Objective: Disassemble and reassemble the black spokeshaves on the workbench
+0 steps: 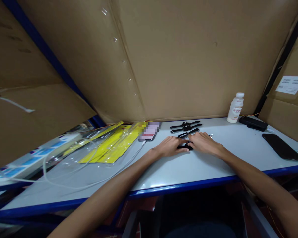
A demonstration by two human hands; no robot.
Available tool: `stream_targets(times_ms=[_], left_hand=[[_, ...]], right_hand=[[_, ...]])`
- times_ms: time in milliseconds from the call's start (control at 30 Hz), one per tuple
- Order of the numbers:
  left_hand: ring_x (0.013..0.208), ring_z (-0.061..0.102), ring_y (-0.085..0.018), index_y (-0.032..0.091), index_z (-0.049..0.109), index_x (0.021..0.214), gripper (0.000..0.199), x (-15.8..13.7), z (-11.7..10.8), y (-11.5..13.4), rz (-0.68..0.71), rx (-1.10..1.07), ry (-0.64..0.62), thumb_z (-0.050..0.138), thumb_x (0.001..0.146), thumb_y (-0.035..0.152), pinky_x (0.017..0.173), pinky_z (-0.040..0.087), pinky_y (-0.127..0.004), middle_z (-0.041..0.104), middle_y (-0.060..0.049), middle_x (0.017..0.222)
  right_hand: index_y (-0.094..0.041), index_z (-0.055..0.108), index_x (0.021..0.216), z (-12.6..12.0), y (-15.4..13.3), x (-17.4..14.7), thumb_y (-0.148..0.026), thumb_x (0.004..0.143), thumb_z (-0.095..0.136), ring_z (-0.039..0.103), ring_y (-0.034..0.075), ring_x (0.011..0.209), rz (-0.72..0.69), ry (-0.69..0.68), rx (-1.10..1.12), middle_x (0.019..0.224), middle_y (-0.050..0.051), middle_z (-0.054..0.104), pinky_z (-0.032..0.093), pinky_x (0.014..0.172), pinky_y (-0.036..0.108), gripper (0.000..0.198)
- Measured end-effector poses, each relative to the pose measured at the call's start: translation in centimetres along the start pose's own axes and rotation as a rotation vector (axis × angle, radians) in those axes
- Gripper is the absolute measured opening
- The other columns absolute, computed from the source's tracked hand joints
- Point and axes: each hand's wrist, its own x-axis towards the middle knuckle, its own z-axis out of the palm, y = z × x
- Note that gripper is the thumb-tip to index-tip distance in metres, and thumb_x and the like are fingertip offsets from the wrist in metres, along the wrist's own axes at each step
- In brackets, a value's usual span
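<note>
My left hand [171,146] is closed on one end of a black spokeshave [182,146] lying low over the table. My right hand [203,143] is bent over the tool's middle and other end, fingers closed on it and hiding much of it. Just beyond my fingers lies another black spokeshave body [182,135], partly covered by my right hand. Farther back, two black spokeshaves [186,127] with shiny middles rest side by side. A small shiny metal piece [212,135] shows behind my right hand.
Yellow cards in clear plastic packaging [114,145] spread over the left side. A phone [149,131] with a white cable [129,172] lies beside them. At the right are a white bottle [235,109], a black case [253,123] and a dark phone [281,147]. Cardboard walls [188,66] enclose the table.
</note>
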Motion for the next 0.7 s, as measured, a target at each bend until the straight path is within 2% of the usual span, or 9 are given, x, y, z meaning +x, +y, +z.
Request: stream_targets(times_ms=[200, 433, 600, 700], left_hand=[[0.087, 0.075, -0.025, 0.023, 0.071, 0.124, 0.054, 0.0, -0.1, 0.1, 0.007, 0.0, 0.003, 0.045, 0.104, 0.065, 0.072, 0.049, -0.029, 0.079, -0.01, 0.104], [0.088, 0.075, -0.027, 0.019, 0.075, 0.109, 0.053, 0.0, 0.0, 0.0, -0.009, 0.008, -0.002, 0.047, 0.103, 0.065, 0.072, 0.048, -0.029, 0.078, -0.012, 0.101], [0.089, 0.075, -0.026, 0.023, 0.072, 0.122, 0.051, 0.0, -0.1, 0.1, -0.009, -0.003, -0.003, 0.047, 0.103, 0.064, 0.074, 0.049, -0.029, 0.079, -0.01, 0.107], [0.09, 0.075, -0.026, 0.025, 0.067, 0.132, 0.053, 0.0, -0.1, 0.2, -0.018, -0.007, -0.003, 0.049, 0.102, 0.064, 0.076, 0.05, -0.031, 0.078, -0.01, 0.112]], right_hand=[[-0.011, 0.069, 0.11, 0.0, 0.1, 0.2, -0.015, 0.099, 0.053, 0.069, 0.029, 0.088, -0.069, -0.008, 0.03, 0.098, 0.017, 0.075, 0.041, 0.072, 0.034, 0.02], [-0.02, 0.071, 0.1, 0.5, 0.4, 0.3, -0.012, 0.093, 0.055, 0.061, 0.02, 0.077, -0.161, 0.026, 0.123, 0.097, 0.009, 0.072, 0.026, 0.061, 0.031, 0.019], [-0.017, 0.068, 0.11, 0.8, 1.1, 0.5, -0.013, 0.094, 0.055, 0.063, 0.023, 0.085, -0.099, 0.05, 0.177, 0.105, 0.012, 0.072, 0.026, 0.063, 0.031, 0.021], [-0.017, 0.067, 0.114, 1.1, 1.9, 0.7, -0.021, 0.095, 0.062, 0.064, 0.025, 0.09, -0.055, 0.032, 0.226, 0.103, 0.011, 0.073, 0.028, 0.064, 0.029, 0.02]])
